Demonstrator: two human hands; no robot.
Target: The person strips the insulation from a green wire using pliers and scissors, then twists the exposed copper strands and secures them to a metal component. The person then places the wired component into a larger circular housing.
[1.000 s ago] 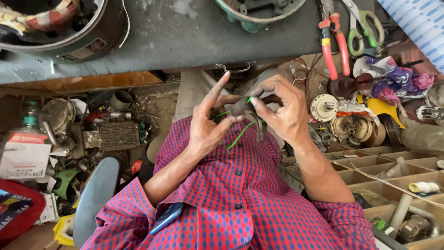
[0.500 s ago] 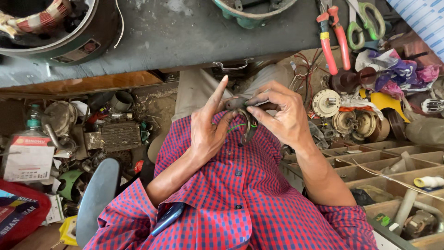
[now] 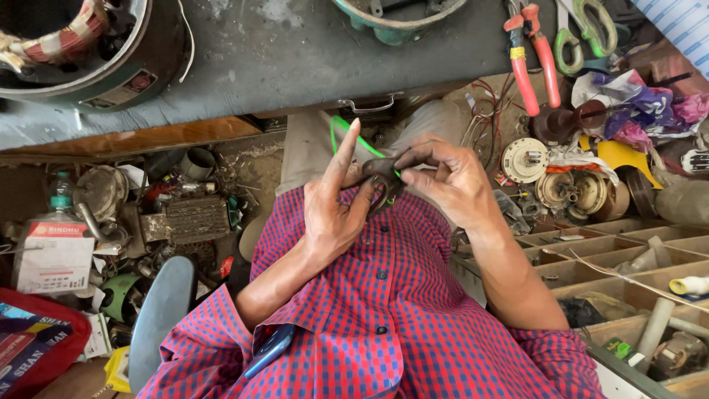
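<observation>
Both my hands are raised over my lap, in front of my red and blue checked shirt (image 3: 384,325). My right hand (image 3: 452,185) pinches a small dark part (image 3: 384,174) between thumb and fingers. My left hand (image 3: 334,214) steadies the same part with its thumb and lower fingers, while the index finger points straight up. A thin green wire (image 3: 346,133) comes off the part and loops up behind my left index finger. The part's details are hidden by my fingers.
A dark workbench (image 3: 295,52) spans the top, bearing a round motor housing (image 3: 81,59), red-handled pliers (image 3: 533,63) and green-handled scissors (image 3: 591,29). Wooden compartment trays (image 3: 628,251) with parts lie right. Scrap parts and a plastic bottle (image 3: 57,199) crowd the floor left.
The green wire, which hung below my hands a second ago, now loops up above them. My hands have stayed close together on the dark part, fingers shifting slightly.
</observation>
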